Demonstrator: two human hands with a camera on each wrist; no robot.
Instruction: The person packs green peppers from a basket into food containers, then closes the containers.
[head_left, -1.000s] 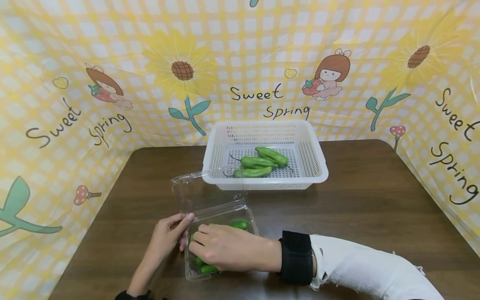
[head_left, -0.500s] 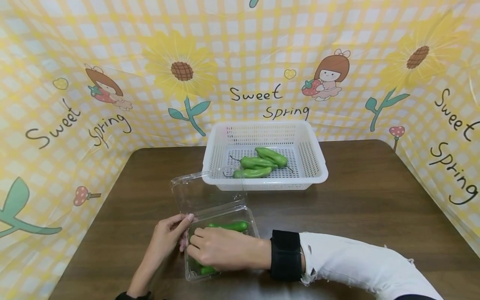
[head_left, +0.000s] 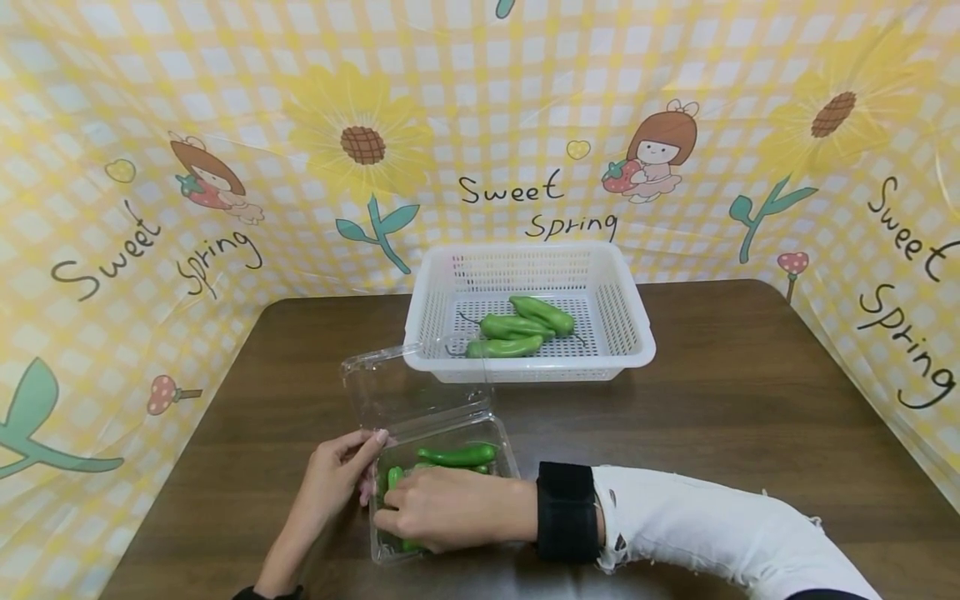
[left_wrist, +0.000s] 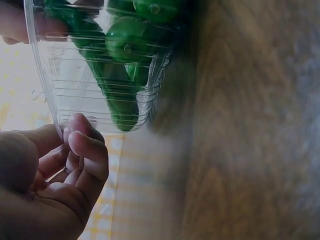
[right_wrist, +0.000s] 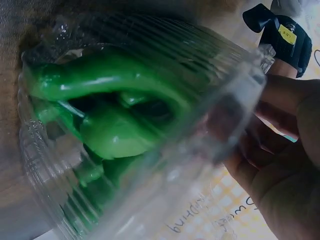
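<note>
A clear plastic clamshell box [head_left: 507,442] sits on the table with its lid [head_left: 367,385] tipped back. My left hand [head_left: 333,473] pinches its left rim between thumb and fingers; the left wrist view shows the same hand [left_wrist: 60,185] at the box's corner. Inside lie several green peppers, one [head_left: 459,455] along the back and another [head_left: 395,477] by the left wall. My right hand [head_left: 450,507] reaches down into the box with bent fingers, over the peppers. Whether its fingertips grip a pepper is hidden. Curved peppers [right_wrist: 120,80] show through the plastic in the right wrist view.
Behind the box stands a white slotted basket [head_left: 592,362] holding several lighter green peppers [head_left: 543,315]. The lid overlaps the basket's front left corner in the head view. A yellow checked cloth [head_left: 517,108] hangs around the brown table [head_left: 720,400].
My right hand has shifted slightly toward the front of the box, uncovering the back pepper and the one by the left wall. My left hand stays on the rim.
</note>
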